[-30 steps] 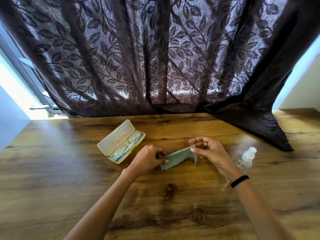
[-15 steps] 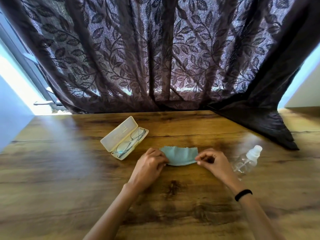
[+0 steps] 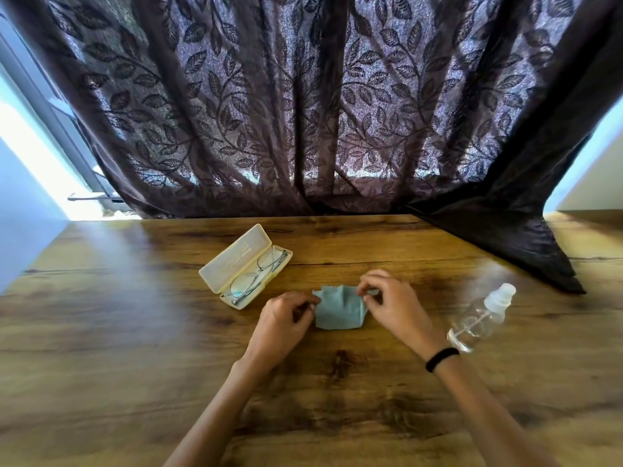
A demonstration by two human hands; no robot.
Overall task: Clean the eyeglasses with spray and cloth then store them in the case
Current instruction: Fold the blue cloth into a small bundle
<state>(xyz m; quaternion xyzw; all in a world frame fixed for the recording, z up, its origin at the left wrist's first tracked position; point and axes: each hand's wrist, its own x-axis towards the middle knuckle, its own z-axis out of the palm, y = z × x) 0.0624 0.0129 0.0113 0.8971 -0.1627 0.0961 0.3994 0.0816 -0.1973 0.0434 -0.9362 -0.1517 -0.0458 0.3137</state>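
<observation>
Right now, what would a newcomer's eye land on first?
The dark leaf-patterned curtain fills the top half, backlit behind the wooden table. At centre, the left hand and right hand pinch a blue-green cloth. An open case holding the eyeglasses lies to their left; a clear spray bottle lies to the right.
</observation>
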